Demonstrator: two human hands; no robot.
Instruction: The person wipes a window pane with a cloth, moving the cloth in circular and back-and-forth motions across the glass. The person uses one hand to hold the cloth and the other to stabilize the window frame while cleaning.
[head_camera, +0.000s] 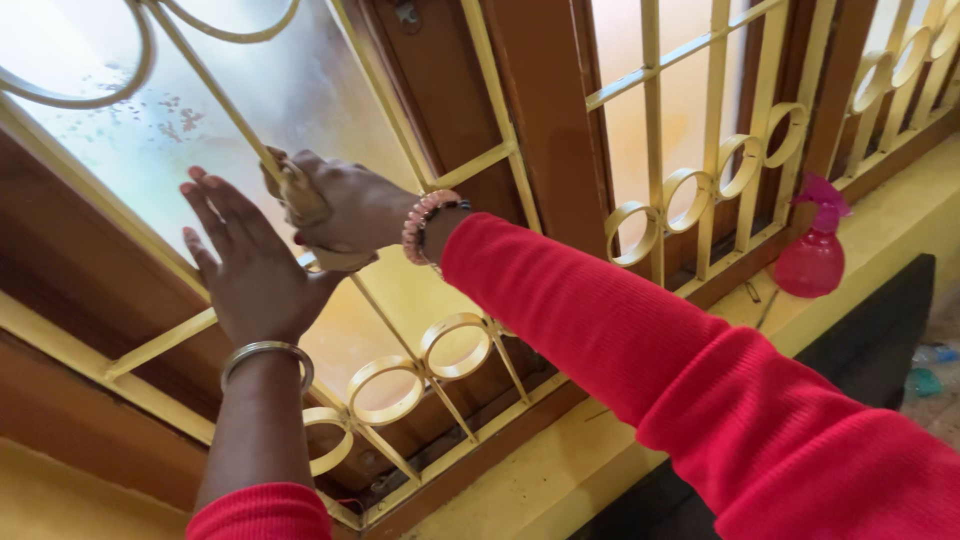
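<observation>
Cloth (318, 222), small and tan, sits bunched inside the right hand (345, 210), which is closed around it and presses it against a diagonal bar of the yellow window grille (655, 120). Left hand (245, 260) is open, fingers spread, palm toward the frosted glass (300, 90), just beside the right. Pink spray bottle (812, 250) stands on the sill (890, 215), well apart.
</observation>
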